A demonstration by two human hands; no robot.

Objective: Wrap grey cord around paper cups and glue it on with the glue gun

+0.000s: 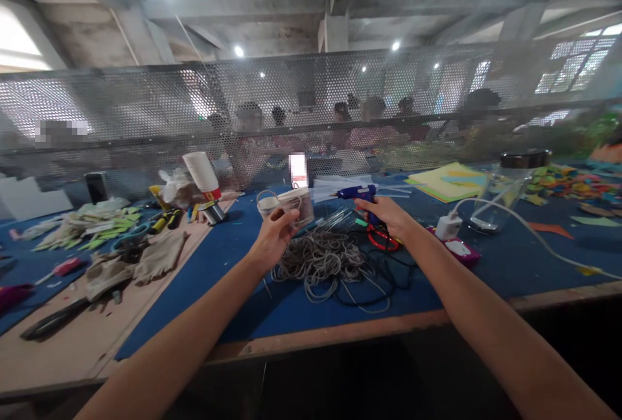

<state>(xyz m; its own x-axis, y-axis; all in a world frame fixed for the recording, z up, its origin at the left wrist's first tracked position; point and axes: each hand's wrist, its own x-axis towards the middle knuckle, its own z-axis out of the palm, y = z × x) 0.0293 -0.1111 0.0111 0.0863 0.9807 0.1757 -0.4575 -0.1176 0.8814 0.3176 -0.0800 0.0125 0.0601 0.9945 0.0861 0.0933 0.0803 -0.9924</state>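
Observation:
My left hand (272, 238) is closed around a small cup (304, 205) that looks wrapped in grey-brown cord. Just left of it shows another small pale cup (267, 205) with a looped handle; whether the two are joined I cannot tell. In my right hand (389, 218) is a blue hot glue gun (357, 192), its nozzle pointing left toward the cup, a short gap away. A tangled heap of grey cord (325, 261) lies on the blue mat (223, 297) below both hands. Clear glue sticks (340, 218) lie behind the cord.
Stacked paper cups (201, 174), gloves (160, 256) and craft knives (168, 219) are at left. A white charger plug (448, 225) with cable, glass jar (500, 196) and coloured sheets (447, 181) stand right. A perforated metal screen (311, 83) runs behind; people sit beyond it.

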